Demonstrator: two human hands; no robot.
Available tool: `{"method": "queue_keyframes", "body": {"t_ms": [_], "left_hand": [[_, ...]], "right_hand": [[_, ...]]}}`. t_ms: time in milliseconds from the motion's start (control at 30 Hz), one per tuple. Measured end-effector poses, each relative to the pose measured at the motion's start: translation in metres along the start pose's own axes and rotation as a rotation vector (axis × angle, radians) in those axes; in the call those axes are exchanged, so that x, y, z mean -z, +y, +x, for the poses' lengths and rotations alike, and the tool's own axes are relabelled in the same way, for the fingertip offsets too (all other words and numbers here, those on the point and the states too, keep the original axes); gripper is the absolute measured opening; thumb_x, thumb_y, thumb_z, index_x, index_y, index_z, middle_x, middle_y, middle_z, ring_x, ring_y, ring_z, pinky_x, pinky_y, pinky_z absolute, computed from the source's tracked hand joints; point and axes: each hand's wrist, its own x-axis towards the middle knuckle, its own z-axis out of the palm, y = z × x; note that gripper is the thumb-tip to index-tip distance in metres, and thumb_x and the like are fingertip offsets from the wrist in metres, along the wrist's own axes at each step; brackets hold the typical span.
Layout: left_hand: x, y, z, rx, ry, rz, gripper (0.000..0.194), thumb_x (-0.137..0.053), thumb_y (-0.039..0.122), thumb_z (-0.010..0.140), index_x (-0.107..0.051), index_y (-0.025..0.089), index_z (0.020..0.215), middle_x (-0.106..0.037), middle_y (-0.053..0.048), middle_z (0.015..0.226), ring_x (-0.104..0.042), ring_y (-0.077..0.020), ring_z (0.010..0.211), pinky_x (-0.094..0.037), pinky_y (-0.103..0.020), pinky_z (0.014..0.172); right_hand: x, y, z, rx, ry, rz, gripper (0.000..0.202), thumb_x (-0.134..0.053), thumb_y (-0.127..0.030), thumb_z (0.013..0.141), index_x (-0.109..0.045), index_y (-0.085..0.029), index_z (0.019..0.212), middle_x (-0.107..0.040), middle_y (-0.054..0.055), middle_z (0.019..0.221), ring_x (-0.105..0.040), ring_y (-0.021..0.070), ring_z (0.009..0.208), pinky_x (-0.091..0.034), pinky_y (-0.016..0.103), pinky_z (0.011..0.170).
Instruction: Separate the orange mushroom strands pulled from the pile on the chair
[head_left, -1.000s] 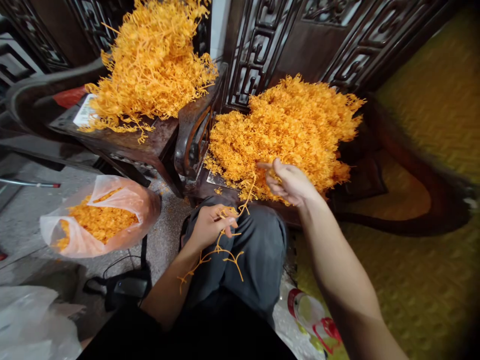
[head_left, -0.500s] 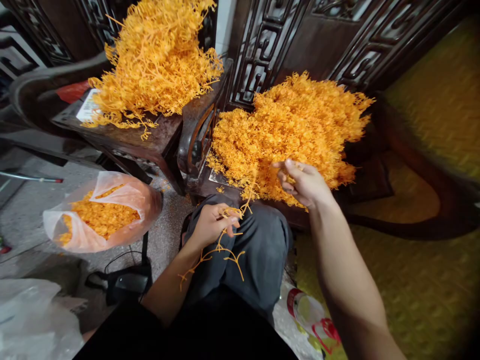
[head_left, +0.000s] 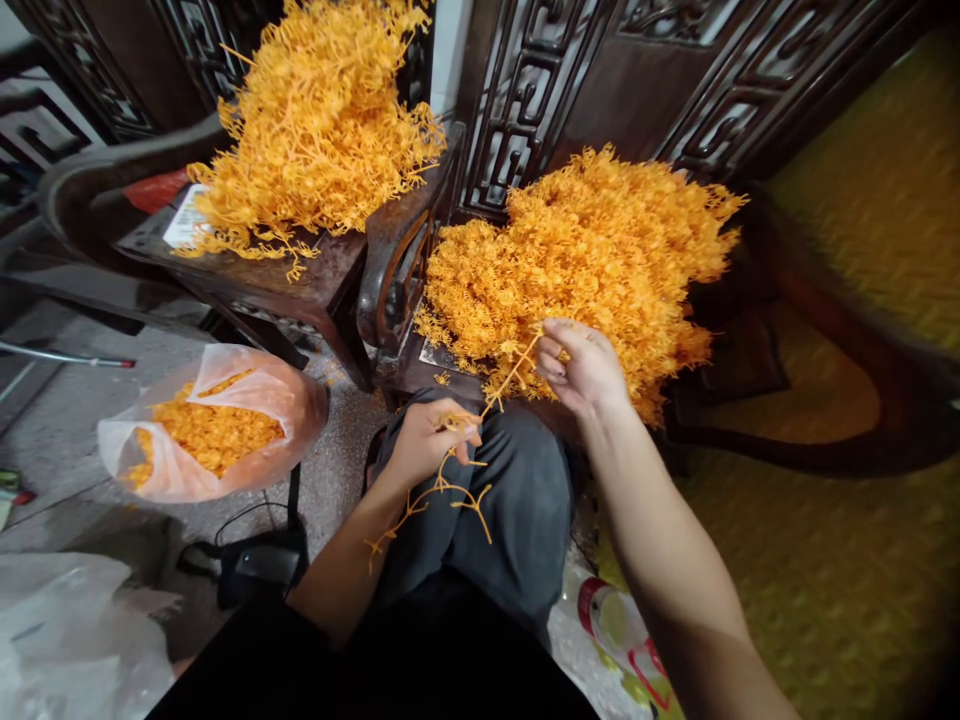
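Over the knees, my left hand (head_left: 433, 437) is closed on a thin orange branched plastic stem (head_left: 442, 488), whose forked lower end hangs below the fingers. The stem's upper part slants up to my right hand (head_left: 577, 365), which pinches its tip between thumb and fingers. Small orange bits show in the curled fingers of the right hand; their kind is unclear. Right behind that hand is a big heap of orange branched pieces (head_left: 585, 260), piled on a dark wooden chair.
Another orange heap (head_left: 322, 130) lies on a carved wooden chair (head_left: 322, 270) at the left. On the floor stands a pinkish plastic bag (head_left: 300, 400) holding orange pieces. A black strapped bag (head_left: 262, 565), a whitish plastic sheet (head_left: 67, 640) and a clear plastic container (head_left: 611, 620) lie lower down.
My right hand has moved left and slightly down from the heap's front, and now pinches the stem's upper end. My left hand stays almost in place, still holding the stem.
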Motion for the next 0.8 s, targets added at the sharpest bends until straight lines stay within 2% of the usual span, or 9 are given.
{"method": "queue_keyframes", "body": {"t_ms": [100,133,200,300,367,500,600,700,800], "left_hand": [[0.003,-0.003,-0.003,0.012,-0.001,0.001,0.02,-0.076,0.032,0.078,-0.074,0.012,0.082,-0.075,-0.004,0.065,-0.061,-0.011,0.045,-0.044,-0.023,0.054],[0.005,-0.005,-0.004,0.008,0.001,0.004,0.02,-0.075,0.031,0.079,-0.074,0.012,0.082,-0.075,-0.004,0.065,-0.062,-0.0106,0.045,-0.045,-0.022,0.055],[0.006,-0.008,-0.004,-0.005,-0.002,0.012,0.019,-0.073,0.031,0.08,-0.074,0.012,0.084,-0.075,-0.004,0.065,-0.062,-0.0104,0.046,-0.046,-0.022,0.055],[0.004,-0.01,-0.003,-0.008,-0.071,0.053,0.018,-0.071,0.03,0.081,-0.073,0.012,0.082,-0.072,-0.003,0.061,-0.062,-0.0112,0.045,-0.046,-0.021,0.053],[0.002,-0.01,-0.001,-0.026,-0.117,0.094,0.017,-0.07,0.029,0.082,-0.072,0.012,0.082,-0.074,-0.004,0.064,-0.064,-0.0117,0.045,-0.046,-0.021,0.051],[0.001,-0.01,-0.001,-0.093,-0.161,0.216,0.016,-0.066,0.027,0.087,-0.073,0.013,0.082,-0.075,-0.005,0.067,-0.065,-0.011,0.047,-0.046,-0.019,0.052],[0.002,-0.01,-0.001,-0.089,-0.17,0.215,0.016,-0.067,0.028,0.086,-0.072,0.013,0.081,-0.073,-0.003,0.063,-0.065,-0.0112,0.047,-0.046,-0.019,0.051],[0.003,-0.01,-0.001,-0.06,-0.166,0.151,0.019,-0.07,0.031,0.085,-0.071,0.013,0.08,-0.075,-0.005,0.068,-0.064,-0.0115,0.045,-0.047,-0.02,0.05],[0.004,-0.011,-0.001,-0.054,-0.166,0.102,0.017,-0.071,0.029,0.084,-0.071,0.013,0.08,-0.073,-0.004,0.066,-0.063,-0.0106,0.045,-0.047,-0.02,0.05]], "right_hand": [[0.016,-0.02,0.009,0.186,0.206,0.087,0.042,-0.081,-0.035,0.076,-0.041,-0.023,0.078,-0.041,-0.01,0.055,-0.023,0.0029,0.039,-0.015,0.016,0.034],[0.021,-0.025,0.009,0.241,0.238,0.05,0.043,-0.081,-0.039,0.078,-0.041,-0.023,0.079,-0.047,-0.01,0.056,-0.025,0.0032,0.038,-0.016,0.016,0.034],[0.026,-0.033,0.0,0.29,0.207,-0.162,0.042,-0.079,-0.047,0.082,-0.045,-0.023,0.081,-0.064,-0.005,0.069,-0.036,0.0046,0.039,-0.024,0.018,0.035],[0.021,-0.039,-0.018,0.198,-0.016,-0.628,0.043,-0.075,-0.059,0.087,-0.052,-0.023,0.087,-0.075,0.003,0.091,-0.053,0.0083,0.046,-0.042,0.023,0.044],[0.015,-0.044,-0.022,0.11,-0.191,-0.854,0.046,-0.07,-0.064,0.09,-0.053,-0.022,0.088,-0.073,0.003,0.09,-0.058,0.01,0.048,-0.046,0.026,0.049],[0.004,-0.056,0.0,-0.187,-0.655,-1.072,0.046,-0.07,-0.064,0.089,-0.057,-0.02,0.094,-0.068,0.0,0.085,-0.057,0.0081,0.048,-0.049,0.027,0.059],[0.0,-0.059,0.018,-0.446,-0.986,-1.104,0.047,-0.065,-0.063,0.093,-0.06,-0.017,0.097,-0.069,0.001,0.089,-0.051,0.0045,0.047,-0.048,0.025,0.056],[0.004,-0.055,0.023,-0.507,-1.072,-1.079,0.047,-0.066,-0.061,0.094,-0.061,-0.015,0.093,-0.063,-0.001,0.077,-0.049,0.0049,0.047,-0.04,0.021,0.046],[0.013,-0.047,0.017,-0.45,-0.961,-0.986,0.043,-0.074,-0.055,0.09,-0.06,-0.015,0.085,-0.046,-0.007,0.059,-0.045,0.0049,0.045,-0.031,0.017,0.041]]}}
